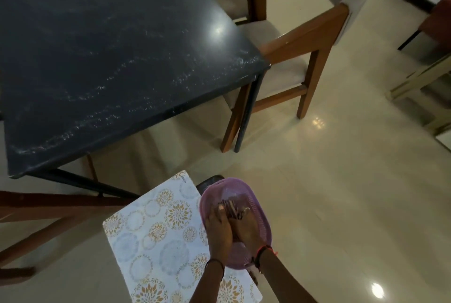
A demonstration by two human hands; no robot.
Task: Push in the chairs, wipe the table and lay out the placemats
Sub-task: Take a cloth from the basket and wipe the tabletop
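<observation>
Placemats wait stacked on a low seat beside the bench, kept off its streaky top until it dries, while left hand and right hand, each grip closed on a cloth, squeeze it inside a basin (probably catching drips).

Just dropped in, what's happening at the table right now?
Both hands, left hand and right hand, are down in a purple basin beside the table, closed around a dark cloth, apparently wringing or rinsing it. The basin sits on something low next to a patterned placemat, which is not yet on the table. The dark tabletop shows streaky wet marks and carries nothing else. The chair at the far corner is tucked partly under it.
</observation>
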